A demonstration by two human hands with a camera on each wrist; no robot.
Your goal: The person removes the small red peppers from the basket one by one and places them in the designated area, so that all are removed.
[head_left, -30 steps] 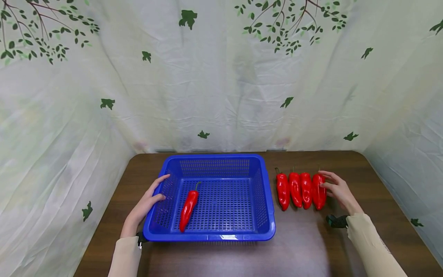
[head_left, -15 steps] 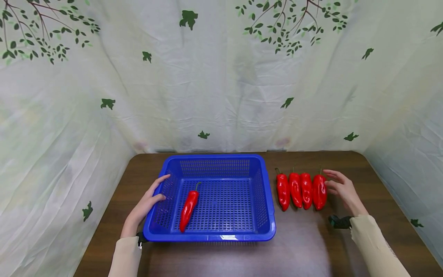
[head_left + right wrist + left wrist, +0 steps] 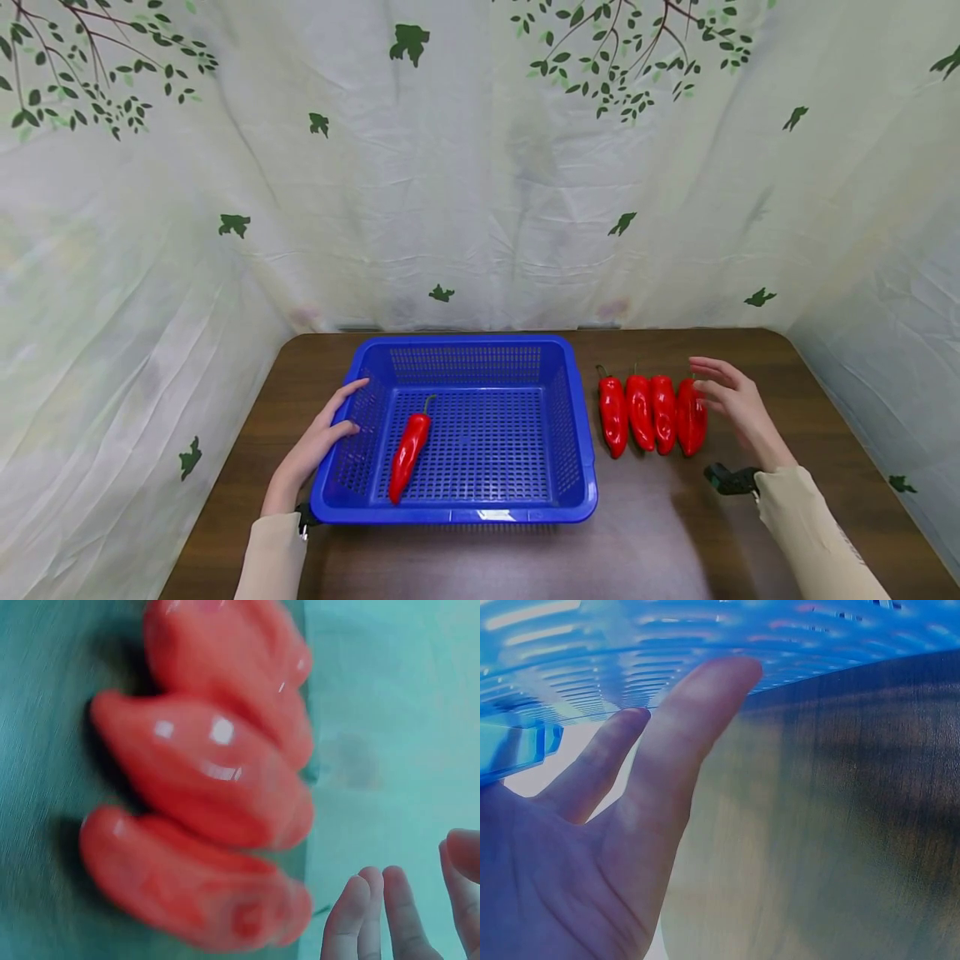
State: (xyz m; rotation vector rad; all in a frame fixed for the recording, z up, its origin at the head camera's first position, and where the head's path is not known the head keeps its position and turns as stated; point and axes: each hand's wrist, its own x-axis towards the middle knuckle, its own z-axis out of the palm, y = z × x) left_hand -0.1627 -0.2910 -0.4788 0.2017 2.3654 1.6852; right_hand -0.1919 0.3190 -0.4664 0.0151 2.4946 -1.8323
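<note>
My left hand (image 3: pixel 324 435) rests at the left rim of a blue perforated plastic basket (image 3: pixel 517 510), its fairly straight fingers and thumb against the side. In the left wrist view the thumb (image 3: pixel 676 750) is extended beside the basket wall (image 3: pixel 705 630). One red chili pepper (image 3: pixel 409 457) lies tilted inside. To the basket's right, several red peppers (image 3: pixel 613 417) lie side by side on the table. My right hand (image 3: pixel 742 410) hovers at the rightmost pepper (image 3: pixel 690 425), fingers loosely bent and partly hiding its top. Its fingers (image 3: pixel 405 915) hold nothing in the right wrist view.
Both basket and peppers stand on a brown wooden table (image 3: pixel 615 542). A pale curtain (image 3: pixel 480 208) with leaf prints hangs behind the table and along both sides. A dark wrist device (image 3: pixel 731 480) sits at the right wrist.
My right hand first drew slightly right from the rightmost pepper, then came back left and a little higher over its top. The left hand, basket and peppers stay in place.
</note>
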